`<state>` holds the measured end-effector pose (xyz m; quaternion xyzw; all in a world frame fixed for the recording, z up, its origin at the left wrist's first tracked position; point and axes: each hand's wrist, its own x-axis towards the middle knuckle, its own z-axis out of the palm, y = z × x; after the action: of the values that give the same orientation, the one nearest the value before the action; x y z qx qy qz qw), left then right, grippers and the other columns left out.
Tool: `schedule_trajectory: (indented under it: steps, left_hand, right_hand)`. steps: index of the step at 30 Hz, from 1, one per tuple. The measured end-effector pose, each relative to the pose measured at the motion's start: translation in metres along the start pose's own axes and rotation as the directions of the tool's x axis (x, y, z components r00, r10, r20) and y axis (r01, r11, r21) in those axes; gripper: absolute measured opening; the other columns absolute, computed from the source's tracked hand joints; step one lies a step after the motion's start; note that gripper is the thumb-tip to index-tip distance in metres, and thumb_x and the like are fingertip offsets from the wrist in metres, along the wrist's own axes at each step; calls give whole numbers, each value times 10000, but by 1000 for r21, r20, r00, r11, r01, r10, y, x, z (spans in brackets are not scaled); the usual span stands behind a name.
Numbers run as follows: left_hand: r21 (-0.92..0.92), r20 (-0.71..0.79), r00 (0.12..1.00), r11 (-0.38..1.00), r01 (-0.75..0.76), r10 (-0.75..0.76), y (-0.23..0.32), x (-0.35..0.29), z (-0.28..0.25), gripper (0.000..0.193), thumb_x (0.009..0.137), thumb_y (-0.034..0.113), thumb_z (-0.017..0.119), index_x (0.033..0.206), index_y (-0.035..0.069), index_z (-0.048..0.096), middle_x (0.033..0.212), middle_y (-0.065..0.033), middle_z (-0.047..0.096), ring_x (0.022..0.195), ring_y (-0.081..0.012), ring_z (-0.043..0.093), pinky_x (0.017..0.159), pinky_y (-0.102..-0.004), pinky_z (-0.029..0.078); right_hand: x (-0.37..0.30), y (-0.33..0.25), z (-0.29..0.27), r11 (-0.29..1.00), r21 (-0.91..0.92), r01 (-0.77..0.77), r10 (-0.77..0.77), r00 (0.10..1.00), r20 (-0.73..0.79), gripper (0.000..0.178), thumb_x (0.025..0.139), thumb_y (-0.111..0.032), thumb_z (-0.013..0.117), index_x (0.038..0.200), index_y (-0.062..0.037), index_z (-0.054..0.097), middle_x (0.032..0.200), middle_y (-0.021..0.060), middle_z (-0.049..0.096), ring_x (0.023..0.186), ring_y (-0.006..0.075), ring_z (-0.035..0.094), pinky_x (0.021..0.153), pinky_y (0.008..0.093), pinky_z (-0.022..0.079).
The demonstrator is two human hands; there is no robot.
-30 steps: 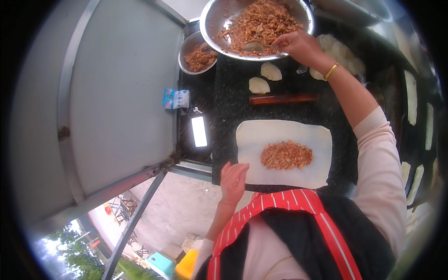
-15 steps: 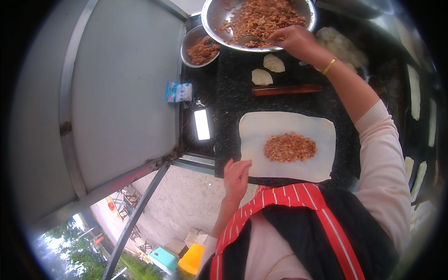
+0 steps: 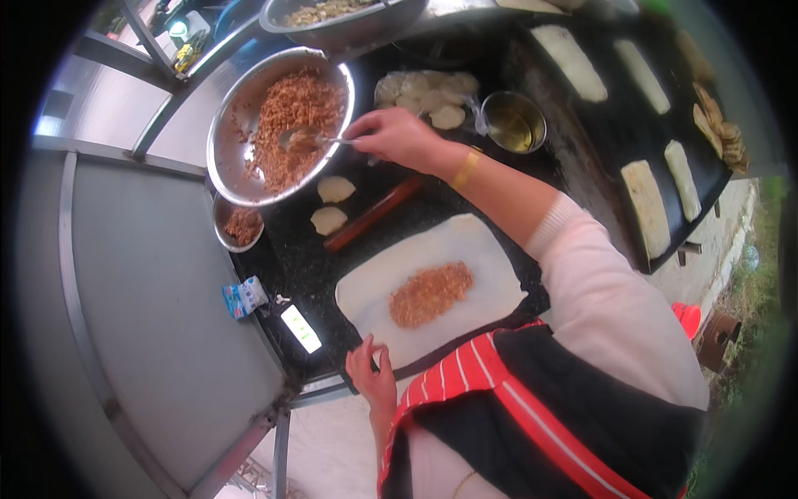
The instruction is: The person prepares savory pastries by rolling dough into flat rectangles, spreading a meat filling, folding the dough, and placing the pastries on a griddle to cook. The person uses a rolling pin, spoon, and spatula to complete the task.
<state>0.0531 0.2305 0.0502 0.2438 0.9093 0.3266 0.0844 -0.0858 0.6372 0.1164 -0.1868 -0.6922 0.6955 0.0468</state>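
Right hand has drawn back, grasping a spoon in the bowl; left hand, released, curls beside the desk's near-left corner.

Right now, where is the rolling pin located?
In the head view, the reddish-brown rolling pin lies slantwise on the dark countertop, slightly left of and above the picture's middle, between the two small dough pieces and the large dough sheet.

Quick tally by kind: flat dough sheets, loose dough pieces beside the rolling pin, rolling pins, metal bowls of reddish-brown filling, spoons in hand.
Flat dough sheet: 1
Loose dough pieces: 2
Rolling pin: 1
Metal bowls of reddish-brown filling: 2
Spoon: 1
Total: 7
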Motion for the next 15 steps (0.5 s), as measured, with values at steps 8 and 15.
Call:
schedule_trajectory:
  steps: [8,15]
  left_hand:
    - [86,-26,969,966,-243,246,4,38,5,363,889,56,707,1250,83,683,1213,-85,703,1194,-293,609,1100,-425,383]
    - [261,302,843,811,-523,446,7,48,48,465,1001,202,586,1453,108,533,1516,-59,541,1473,-234,418,1161,-604,173]
  right_hand:
    - [-249,116,3,667,-711,223,-457,876,-154,247,927,-98,680,1157,-139,760,793,166,697,607,284,648,580,304,514]
    - [-305,134,31,897,-283,-338,183,870,-458,235,924,-182,664,1125,-161,784,806,163,717,720,271,722,659,336,551]
